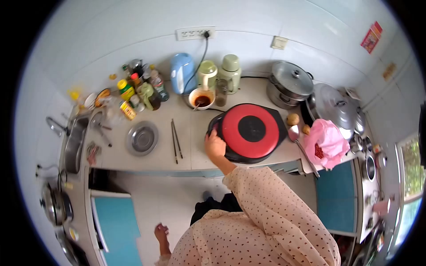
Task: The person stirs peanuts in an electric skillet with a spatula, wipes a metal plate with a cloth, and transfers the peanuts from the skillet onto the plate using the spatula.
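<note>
A round electric griddle (237, 133) with a red lid, a black centre disc and a black base sits on the counter, lid down. My right hand (215, 145) is at its left edge, fingers bent around the black side grip; the fingertips are partly hidden. Low beside my body hangs my left hand (161, 232), fingers loosely bent and holding nothing. Left of the griddle lie two dark chopsticks (176, 141) and a metal plate (142, 138). Behind it stands a bowl of dark red sauce (202, 101) with a spoon in it.
A steel steamer pot (289, 84), a pink plastic bag (326, 141) of red contents and a long metal spatula (304, 150) are at the right. Bottles (148, 95), a blue kettle (182, 73) and green flasks (230, 71) line the back. The sink (76, 142) is far left.
</note>
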### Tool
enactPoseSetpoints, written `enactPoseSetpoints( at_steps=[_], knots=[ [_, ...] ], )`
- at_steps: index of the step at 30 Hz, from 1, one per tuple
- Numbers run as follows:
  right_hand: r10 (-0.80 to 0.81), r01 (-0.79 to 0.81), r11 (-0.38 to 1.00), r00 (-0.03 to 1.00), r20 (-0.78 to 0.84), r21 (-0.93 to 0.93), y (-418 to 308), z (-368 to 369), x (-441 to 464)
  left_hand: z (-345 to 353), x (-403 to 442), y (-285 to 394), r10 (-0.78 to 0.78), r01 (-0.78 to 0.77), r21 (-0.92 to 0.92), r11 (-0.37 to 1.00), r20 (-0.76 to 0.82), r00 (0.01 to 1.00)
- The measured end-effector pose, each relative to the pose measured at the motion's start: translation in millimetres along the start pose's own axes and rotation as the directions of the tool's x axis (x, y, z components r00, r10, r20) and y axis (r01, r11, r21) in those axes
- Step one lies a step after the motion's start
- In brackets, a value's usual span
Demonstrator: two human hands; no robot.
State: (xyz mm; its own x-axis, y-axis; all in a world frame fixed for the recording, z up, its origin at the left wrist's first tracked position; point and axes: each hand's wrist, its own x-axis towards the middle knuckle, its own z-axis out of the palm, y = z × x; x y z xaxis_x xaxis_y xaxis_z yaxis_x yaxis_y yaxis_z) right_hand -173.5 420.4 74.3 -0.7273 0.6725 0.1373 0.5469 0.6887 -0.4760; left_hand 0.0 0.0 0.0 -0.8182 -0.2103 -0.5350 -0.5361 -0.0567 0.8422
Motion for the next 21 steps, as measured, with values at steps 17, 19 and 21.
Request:
enactPoseSetpoints(
  at_steps=[17,19,21],
  knots=[
    [-0.262,0.317,0.923,0.934,-0.245,0.221,9.8,-275.8,151.1,62.9,87.1,33.1,-0.222,-0.093,0.622,0.778,0.409,0.885],
    [-0.172,0.248,0.952,0.918,-0.357,0.179,42.9,-301.7,198.1,56.3,80.6,30.3,-0.237,-0.036,0.63,0.775,0.344,0.909],
    [-0.115,0.143,0.989,0.89,-0.44,0.03,76.1,-323.6,229.8,35.4,80.4,7.3,-0.209,-0.015,0.541,0.841,0.35,0.913]
  ],
)
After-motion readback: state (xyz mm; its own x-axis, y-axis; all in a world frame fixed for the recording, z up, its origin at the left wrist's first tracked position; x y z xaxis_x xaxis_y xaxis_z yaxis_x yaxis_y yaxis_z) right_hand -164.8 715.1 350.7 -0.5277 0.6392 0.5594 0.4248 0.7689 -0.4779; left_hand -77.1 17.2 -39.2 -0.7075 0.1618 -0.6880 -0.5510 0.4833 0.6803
